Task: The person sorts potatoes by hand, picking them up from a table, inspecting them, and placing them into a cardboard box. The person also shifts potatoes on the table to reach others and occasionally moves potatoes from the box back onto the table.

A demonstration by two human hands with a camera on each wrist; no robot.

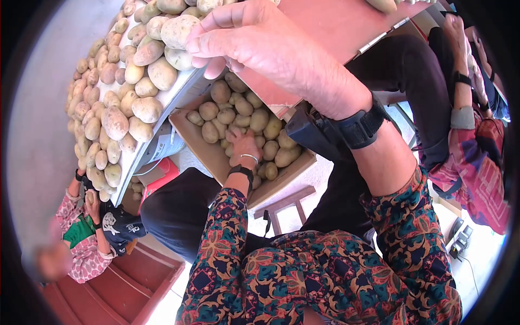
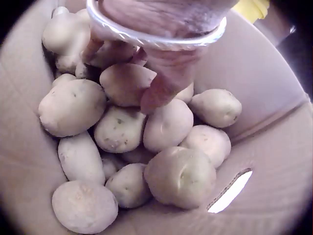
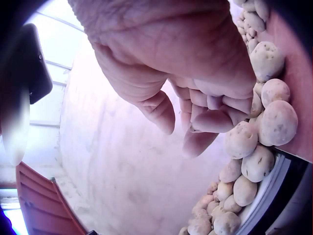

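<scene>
In the head view my left hand (image 1: 245,148) reaches down into a cardboard box (image 1: 216,162) of potatoes. The left wrist view shows its thumb against the side of a potato (image 2: 126,84), with the fingers bent round the far side, partly hidden by the hand. More potatoes (image 2: 181,176) lie below it. My right hand (image 1: 260,46) is raised at the edge of the potato heap, overlapping a large pale potato (image 1: 179,31) in the head view. From the right wrist, its fingers (image 3: 210,121) look loosely bent, with a gap to the thumb and nothing held.
A broad heap of potatoes (image 1: 114,122) covers the white-edged table, beside a red-brown surface (image 1: 325,27). Under the table stand a bucket (image 1: 162,146) and a red box (image 1: 162,181). Other people sit at left (image 1: 86,238) and right (image 1: 466,157). A wooden stool (image 1: 284,206) is below.
</scene>
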